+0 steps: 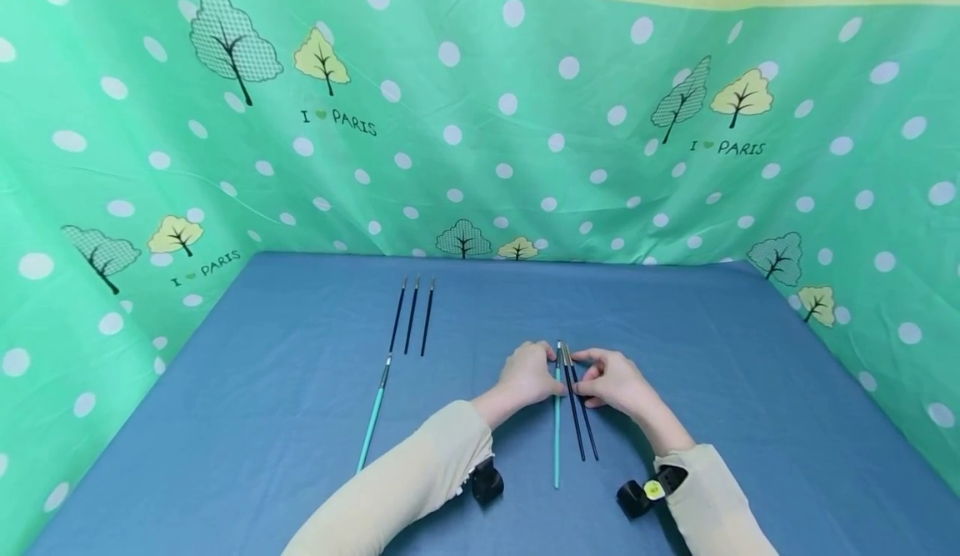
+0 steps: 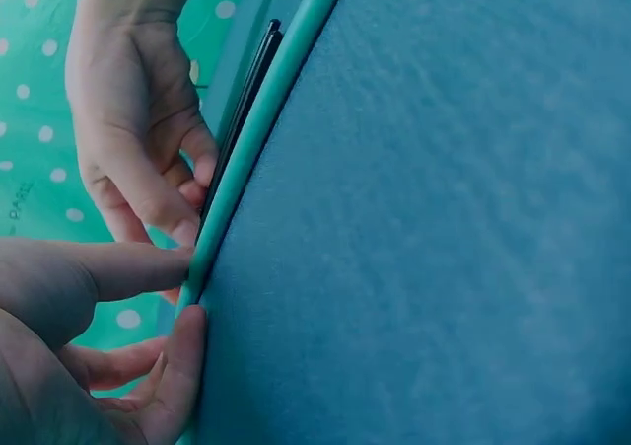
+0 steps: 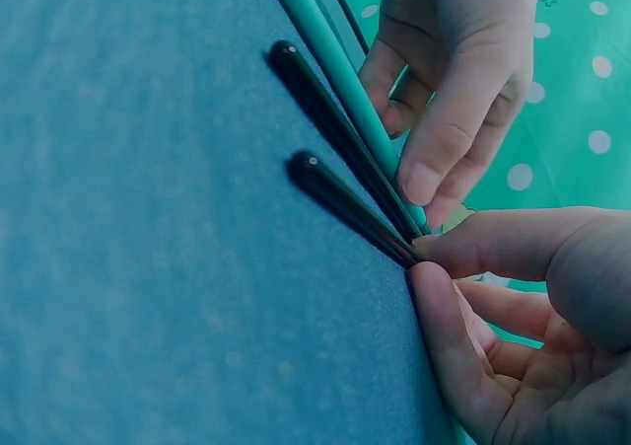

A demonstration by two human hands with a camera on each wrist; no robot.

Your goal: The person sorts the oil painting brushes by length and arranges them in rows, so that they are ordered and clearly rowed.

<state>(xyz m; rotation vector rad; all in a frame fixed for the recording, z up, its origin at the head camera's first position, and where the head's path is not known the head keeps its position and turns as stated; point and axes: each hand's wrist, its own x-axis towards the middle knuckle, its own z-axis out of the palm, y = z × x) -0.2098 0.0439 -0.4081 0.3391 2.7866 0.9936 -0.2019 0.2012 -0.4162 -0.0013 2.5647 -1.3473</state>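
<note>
Three paintbrushes lie side by side before me, bristle ends away. In the head view my left hand (image 1: 527, 373) is at the upper part of the teal paintbrush (image 1: 557, 443). The left wrist view shows its thumb and a finger pinching that teal handle (image 2: 258, 119). My right hand (image 1: 617, 383) is at the rightmost dark paintbrush (image 1: 588, 424). Thumb and finger pinch this dark handle (image 3: 345, 200) in the right wrist view. Between the two held brushes lies another dark paintbrush (image 1: 575, 423). The bristle ends are hidden in both wrist views.
Three thin dark paintbrushes (image 1: 412, 318) lie in a row at the back left of the blue tabletop (image 1: 285, 348). Below them is a second teal paintbrush (image 1: 372, 418), its lower end hidden by my left sleeve. A green dotted curtain (image 1: 480, 131) hangs behind.
</note>
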